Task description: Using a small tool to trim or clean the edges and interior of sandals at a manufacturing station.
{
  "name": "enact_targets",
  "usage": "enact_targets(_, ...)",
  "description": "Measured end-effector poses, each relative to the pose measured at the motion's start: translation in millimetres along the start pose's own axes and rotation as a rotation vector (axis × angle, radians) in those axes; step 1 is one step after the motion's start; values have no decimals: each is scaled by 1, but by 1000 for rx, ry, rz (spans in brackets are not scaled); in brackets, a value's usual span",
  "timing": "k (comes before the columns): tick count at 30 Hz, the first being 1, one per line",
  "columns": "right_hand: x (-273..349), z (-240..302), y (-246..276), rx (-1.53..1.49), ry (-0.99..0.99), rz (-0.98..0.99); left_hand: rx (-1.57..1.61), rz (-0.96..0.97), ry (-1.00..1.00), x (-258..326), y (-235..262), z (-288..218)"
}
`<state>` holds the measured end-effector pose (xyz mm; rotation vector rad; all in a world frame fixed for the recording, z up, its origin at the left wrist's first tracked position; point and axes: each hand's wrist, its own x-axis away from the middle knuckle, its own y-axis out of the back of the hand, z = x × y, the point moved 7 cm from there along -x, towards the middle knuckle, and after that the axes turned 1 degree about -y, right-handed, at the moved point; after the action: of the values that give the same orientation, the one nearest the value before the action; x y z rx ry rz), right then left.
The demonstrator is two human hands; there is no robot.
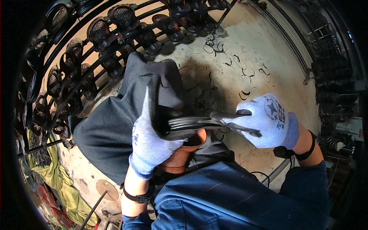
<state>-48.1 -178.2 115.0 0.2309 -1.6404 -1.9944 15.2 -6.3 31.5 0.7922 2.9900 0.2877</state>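
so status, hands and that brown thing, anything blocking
Left hand gloved, thumb spread. Right hand gloved, at left fingers. Brown item partly hidden by left hand.

Pale-blue, black-coated gloves (264,124), tips together above a curved brown piece (175,161).

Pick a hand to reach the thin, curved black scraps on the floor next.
Right, probably: the light-blue-gloved right hand appears nearer those black scraps; the similarly gloved left hand sits farther left. Depth is uncertain.
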Motion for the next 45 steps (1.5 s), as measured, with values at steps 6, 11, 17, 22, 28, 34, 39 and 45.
enact_targets(6,-23,31,-7,275,177,65,-166,80,-50,-7,-16,-5)
enact_targets(11,-32,38,-19,270,166,111,-243,139,-100,-1,-23,-12)
enact_targets(17,-18,26,-23,211,67,88,-156,342,-78,18,0,13)
enact_targets(22,12,19,-25,94,-58,155,-346,201,-55,34,20,28)
enact_targets(28,-32,29,-25,137,36,-125,-578,216,7,35,21,8)
enact_targets(34,7,3,-29,-59,43,-98,-563,111,-37,42,33,15)
enact_targets(39,10,7,-35,37,51,-36,-558,126,-48,40,28,16)
enact_targets(45,-57,55,-24,77,362,86,-636,122,7,46,19,15)
